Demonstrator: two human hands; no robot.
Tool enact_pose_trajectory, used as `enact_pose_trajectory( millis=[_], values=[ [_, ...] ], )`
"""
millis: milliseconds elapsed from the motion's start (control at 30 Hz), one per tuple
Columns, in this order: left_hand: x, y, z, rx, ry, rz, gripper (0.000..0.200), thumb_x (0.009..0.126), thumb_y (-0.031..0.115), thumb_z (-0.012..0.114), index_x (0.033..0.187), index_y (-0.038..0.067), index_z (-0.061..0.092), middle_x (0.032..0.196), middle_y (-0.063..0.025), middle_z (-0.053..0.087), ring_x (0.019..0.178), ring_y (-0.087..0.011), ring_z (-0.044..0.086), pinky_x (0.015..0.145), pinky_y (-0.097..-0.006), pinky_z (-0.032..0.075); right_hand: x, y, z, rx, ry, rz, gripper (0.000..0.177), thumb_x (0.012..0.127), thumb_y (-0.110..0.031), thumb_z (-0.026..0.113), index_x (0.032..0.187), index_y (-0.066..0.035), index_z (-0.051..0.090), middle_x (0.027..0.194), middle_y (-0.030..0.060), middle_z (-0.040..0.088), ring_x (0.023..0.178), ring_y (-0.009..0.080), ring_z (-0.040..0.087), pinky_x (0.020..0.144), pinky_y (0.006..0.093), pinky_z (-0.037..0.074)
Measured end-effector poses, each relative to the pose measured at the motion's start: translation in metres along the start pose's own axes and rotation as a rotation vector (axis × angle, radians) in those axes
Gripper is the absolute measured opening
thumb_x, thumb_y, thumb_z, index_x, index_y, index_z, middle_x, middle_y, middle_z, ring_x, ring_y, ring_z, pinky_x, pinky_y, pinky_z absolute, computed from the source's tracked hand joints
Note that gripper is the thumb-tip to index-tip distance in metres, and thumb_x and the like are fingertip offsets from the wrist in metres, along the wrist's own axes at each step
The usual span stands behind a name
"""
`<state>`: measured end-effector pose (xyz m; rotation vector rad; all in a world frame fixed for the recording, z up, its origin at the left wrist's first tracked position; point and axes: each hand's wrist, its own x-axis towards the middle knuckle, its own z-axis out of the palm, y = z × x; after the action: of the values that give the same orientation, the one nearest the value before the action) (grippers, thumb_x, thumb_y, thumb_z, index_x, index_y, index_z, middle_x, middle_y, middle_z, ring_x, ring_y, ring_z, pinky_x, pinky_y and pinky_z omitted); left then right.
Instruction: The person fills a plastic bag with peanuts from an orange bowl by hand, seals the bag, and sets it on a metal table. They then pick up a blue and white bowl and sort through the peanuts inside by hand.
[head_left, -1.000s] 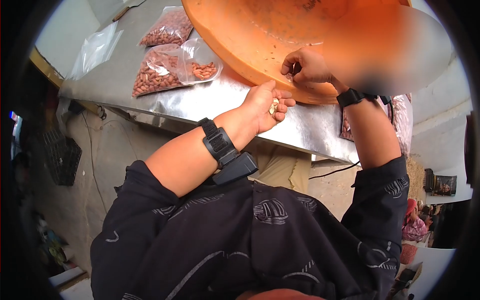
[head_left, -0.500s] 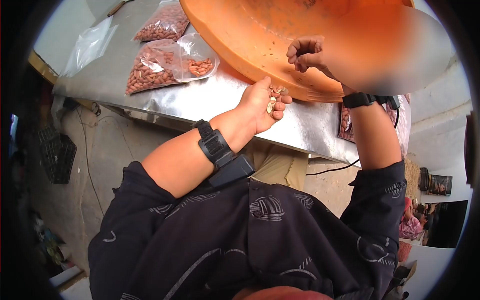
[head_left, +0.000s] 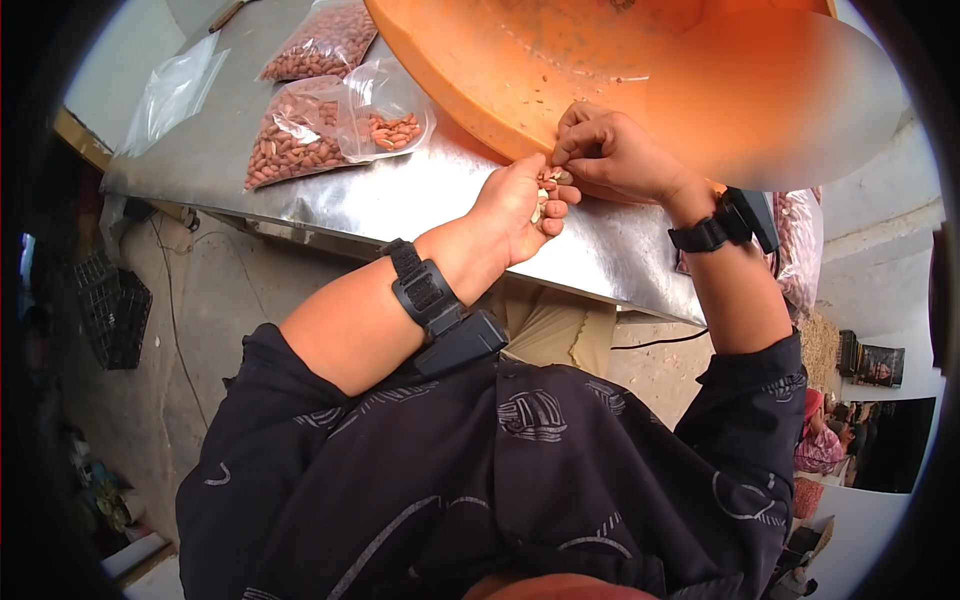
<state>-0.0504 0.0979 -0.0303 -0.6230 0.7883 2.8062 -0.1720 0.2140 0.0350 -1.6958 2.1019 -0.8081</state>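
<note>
My left hand (head_left: pixel 520 205) is cupped with its fingers curled around several nuts (head_left: pixel 545 193), some reddish and some pale. Just above its fingertips, my right hand (head_left: pixel 618 152) is pinched at thumb and forefinger; what it grips, if anything, is too small to name. Both hands are at the near rim of a large orange basin (head_left: pixel 480 118), which has small bits lying inside. Left of the basin, a clear bag of reddish nuts (head_left: pixel 290 145) lies on the metal table, with an open plastic container (head_left: pixel 393 130) of nuts beside it.
Another bag of nuts (head_left: pixel 325 45) lies farther back on the metal table (head_left: pixel 350 205), near an empty plastic bag (head_left: pixel 175 88). More bagged nuts (head_left: pixel 797 240) are at the right. Black crates (head_left: pixel 112 310) stand on the floor. A person in pink (head_left: pixel 820 447) is far right.
My right hand has moved left and down from over the basin to my left fingertips, its fingers now pinched. My left hand has barely shifted and still holds the nuts.
</note>
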Motion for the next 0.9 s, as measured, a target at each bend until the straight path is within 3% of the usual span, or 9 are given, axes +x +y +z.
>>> enact_pose_trajectory(
  millis=[233, 433, 533, 633, 733, 833, 900],
  values=[
    [-0.003, 0.0, 0.001, -0.022, -0.011, 0.019, 0.029, 0.098, 0.03, 0.04, 0.092, 0.004, 0.05, 0.076, -0.0096, 0.056, 0.052, -0.011, 0.045, 0.041, -0.0223, 0.036, -0.004, -0.004, -0.001, 0.118, -0.043, -0.008, 0.008, 0.075, -0.002, 0.067, 0.082, -0.003, 0.07, 0.089, 0.0021, 0.053, 0.085, 0.0144, 0.05, 0.08, 0.0266, 0.041],
    [-0.004, 0.0, 0.001, -0.001, -0.002, 0.03, 0.027, 0.097, 0.028, 0.043, 0.09, 0.004, 0.051, 0.077, -0.0079, 0.053, 0.053, -0.0104, 0.045, 0.042, -0.0219, 0.035, -0.007, 0.007, -0.004, 0.25, 0.287, 0.18, 0.013, 0.081, -0.011, 0.066, 0.086, 0.001, 0.065, 0.085, 0.0055, 0.058, 0.079, 0.0136, 0.055, 0.073, 0.0275, 0.046],
    [-0.005, -0.001, 0.003, 0.019, 0.006, 0.041, 0.025, 0.097, 0.026, 0.045, 0.09, 0.003, 0.052, 0.077, -0.0073, 0.052, 0.053, -0.0101, 0.045, 0.042, -0.0218, 0.035, -0.004, 0.008, -0.003, 0.073, 0.428, 0.213, 0.018, 0.081, -0.008, 0.062, 0.095, 0.002, 0.065, 0.088, 0.0105, 0.063, 0.081, 0.0179, 0.059, 0.074, 0.0302, 0.048],
    [-0.005, -0.002, 0.003, 0.039, 0.017, 0.05, 0.024, 0.097, 0.025, 0.045, 0.09, 0.003, 0.052, 0.077, -0.007, 0.052, 0.053, -0.0099, 0.044, 0.042, -0.0218, 0.035, 0.005, 0.012, -0.002, -0.165, 0.355, 0.216, 0.026, 0.088, -0.011, 0.055, 0.11, 0.001, 0.061, 0.1, 0.013, 0.064, 0.091, 0.0212, 0.06, 0.082, 0.0313, 0.047],
    [-0.005, -0.002, 0.002, 0.028, 0.017, 0.047, 0.023, 0.097, 0.025, 0.045, 0.09, 0.004, 0.052, 0.077, -0.0069, 0.052, 0.053, -0.0099, 0.044, 0.042, -0.0218, 0.036, 0.023, 0.008, -0.004, -0.279, 0.248, 0.234, 0.034, 0.088, -0.009, 0.052, 0.12, 0.001, 0.057, 0.112, 0.0183, 0.062, 0.103, 0.0277, 0.06, 0.088, 0.0341, 0.046],
    [-0.004, -0.002, 0.0, 0.024, 0.001, 0.043, 0.022, 0.096, 0.024, 0.046, 0.091, 0.004, 0.052, 0.077, -0.0069, 0.053, 0.054, -0.0099, 0.045, 0.043, -0.0218, 0.036, 0.044, 0.014, -0.001, -0.356, 0.155, 0.208, 0.036, 0.087, -0.005, 0.049, 0.122, 0.002, 0.056, 0.116, 0.021, 0.06, 0.108, 0.0294, 0.059, 0.089, 0.0338, 0.046],
    [-0.004, -0.002, 0.0, 0.035, -0.008, 0.042, 0.022, 0.097, 0.024, 0.044, 0.092, 0.004, 0.051, 0.078, -0.0069, 0.053, 0.055, -0.0099, 0.045, 0.044, -0.0227, 0.036, 0.053, 0.009, 0.0, -0.312, 0.033, 0.311, 0.037, 0.086, -0.002, 0.047, 0.121, 0.002, 0.056, 0.115, 0.0212, 0.061, 0.108, 0.0296, 0.059, 0.089, 0.0336, 0.047]
  ],
)
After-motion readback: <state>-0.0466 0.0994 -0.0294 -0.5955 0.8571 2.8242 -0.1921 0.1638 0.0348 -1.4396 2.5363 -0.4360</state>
